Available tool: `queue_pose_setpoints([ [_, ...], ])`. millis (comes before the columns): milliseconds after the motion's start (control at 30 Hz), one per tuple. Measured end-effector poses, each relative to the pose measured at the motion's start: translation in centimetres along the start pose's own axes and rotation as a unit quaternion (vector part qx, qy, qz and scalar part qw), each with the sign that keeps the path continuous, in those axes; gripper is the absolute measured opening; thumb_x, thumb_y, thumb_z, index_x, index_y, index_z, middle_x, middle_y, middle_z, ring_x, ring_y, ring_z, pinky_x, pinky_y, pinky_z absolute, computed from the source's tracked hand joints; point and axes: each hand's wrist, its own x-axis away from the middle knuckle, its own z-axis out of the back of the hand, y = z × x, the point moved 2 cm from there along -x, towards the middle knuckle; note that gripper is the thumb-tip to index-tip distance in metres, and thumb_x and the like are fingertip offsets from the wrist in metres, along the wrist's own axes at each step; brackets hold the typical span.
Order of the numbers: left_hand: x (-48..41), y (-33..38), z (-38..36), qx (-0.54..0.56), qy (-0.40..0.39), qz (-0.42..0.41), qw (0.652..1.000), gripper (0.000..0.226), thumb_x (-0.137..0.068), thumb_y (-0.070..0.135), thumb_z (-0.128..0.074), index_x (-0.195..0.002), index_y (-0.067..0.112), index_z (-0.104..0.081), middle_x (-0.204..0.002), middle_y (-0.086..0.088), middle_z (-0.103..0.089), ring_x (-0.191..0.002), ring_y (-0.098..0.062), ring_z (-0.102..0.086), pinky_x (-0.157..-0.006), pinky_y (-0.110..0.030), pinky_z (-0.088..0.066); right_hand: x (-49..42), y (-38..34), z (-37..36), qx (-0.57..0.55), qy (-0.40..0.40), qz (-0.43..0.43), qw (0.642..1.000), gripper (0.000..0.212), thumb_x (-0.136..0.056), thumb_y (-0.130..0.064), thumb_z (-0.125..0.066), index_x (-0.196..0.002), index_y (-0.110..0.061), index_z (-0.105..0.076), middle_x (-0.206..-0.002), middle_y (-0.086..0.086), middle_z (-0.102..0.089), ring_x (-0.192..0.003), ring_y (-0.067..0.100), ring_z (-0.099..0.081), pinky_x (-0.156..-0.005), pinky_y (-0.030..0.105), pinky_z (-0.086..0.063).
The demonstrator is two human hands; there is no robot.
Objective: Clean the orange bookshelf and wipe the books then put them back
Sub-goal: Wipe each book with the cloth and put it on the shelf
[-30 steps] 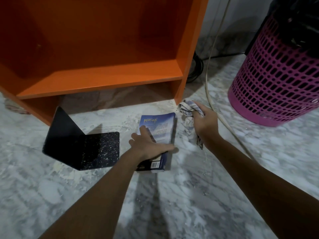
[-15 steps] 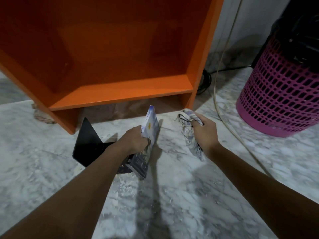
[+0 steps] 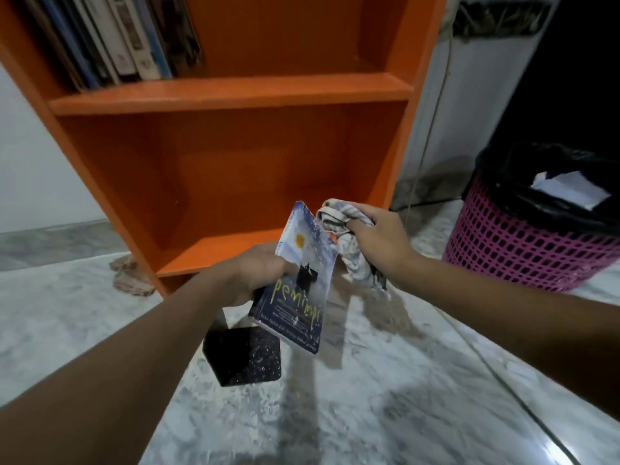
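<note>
1. I view the scene from the head camera. A grey-white marble floor [image 3: 402, 414] fills the lower field.
2. The orange bookshelf [image 3: 235, 92] stands on it at upper centre. A row of books [image 3: 110, 41] leans at the left end of its upper shelf.
3. A pink basket [image 3: 523, 250] with a black liner [image 3: 536, 169] stands on the floor to the right of the bookshelf, well apart from it. A pale cord [image 3: 432, 129] hangs down the wall between them.
4. Both forearms reach forward from the lower corners and converge in front of the lower compartment.
5. A black bookend [image 3: 245, 357] sits on the floor under the left wrist.
6. The left hand [image 3: 258, 273] has its fingers curled round the left edge of a book [image 3: 302, 283]. The book is clear of the floor and tilted, top corner away from me, with the cover and its yellow lettering facing me.
7. The right hand [image 3: 379, 236] is fisted round a bunched pale cloth [image 3: 345, 236], knuckles toward me, and a tail of fabric hangs below the fist.
8. The bunched end of the cloth lies just beside the book's upper right edge. I cannot tell whether they touch.
9. The two hands are near each other but apart, each clamped on its own item.
</note>
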Motion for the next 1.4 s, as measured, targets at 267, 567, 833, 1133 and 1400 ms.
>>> queue_pose_setpoints([
  [267,2.9,3.0,0.9,0.12,0.05,-0.086,0.988,0.024,-0.094,0.003,-0.05,-0.11,0.012,-0.065,-0.106,-0.022,-0.07,-0.098,-0.044,-0.066,-0.082,-0.06,-0.056,-0.1,-6.5,-5.7,0.039,0.011,0.135,0.99,0.045,-0.095,0.003,-0.044,-0.133,-0.016,-0.06,-0.12,0.002,-0.059,-0.105,0.017,-0.056,-0.09,0.029,-0.049],
  [567,5.3,-0.7,0.1,0.056,0.073,-0.073,0.993,0.028,-0.099,0.009,-0.052,-0.117,0.028,-0.063,-0.103,-0.007,-0.075,-0.093,-0.031,-0.072,-0.089,-0.056,-0.054,-0.8,-0.3,-9.2,-0.012,0.142,0.063,0.988,0.052,-0.093,0.006,-0.044,-0.136,-0.02,-0.056,-0.118,-0.004,-0.054,-0.103,0.01,-0.055,-0.075,0.018,-0.043],
  [833,4.3,-3.1,-0.4,-0.143,0.099,-0.052,0.983,0.02,-0.096,0.017,-0.049,-0.11,0.022,-0.062,-0.099,-0.006,-0.072,-0.087,-0.028,-0.071,-0.083,-0.05,-0.058,1.8,5.4,-9.6,-0.138,0.275,-0.044,0.95,0.054,-0.094,0.003,-0.046,-0.132,-0.034,-0.058,-0.125,-0.006,-0.055,-0.102,0.005,-0.057,-0.085,0.023,-0.053],
  [1133,3.8,-2.7,-1.4,-0.262,0.114,-0.071,0.956,0.022,-0.094,0.01,-0.051,-0.114,0.018,-0.054,-0.103,-0.008,-0.067,-0.088,-0.027,-0.066,-0.078,-0.042,-0.057,1.4,9.2,-8.7,-0.056,0.194,-0.04,0.979,0.056,-0.091,0.01,-0.043,-0.136,-0.02,-0.056,-0.128,0.003,-0.053,-0.092,0.007,-0.053,-0.067,0.007,-0.04],
  [1400,4.1,-3.1,-1.7,-0.284,0.111,-0.09,0.948,0.023,-0.094,0.007,-0.052,-0.108,0.024,-0.051,-0.086,0.002,-0.059,-0.068,-0.013,-0.056,-0.053,-0.026,-0.045,4.6,6.1,-9.9,-0.079,0.231,0.168,0.955,0.061,-0.086,0.016,-0.047,-0.136,-0.02,-0.052,-0.123,0.002,-0.049,-0.089,0.016,-0.054,-0.068,0.011,-0.044],
])
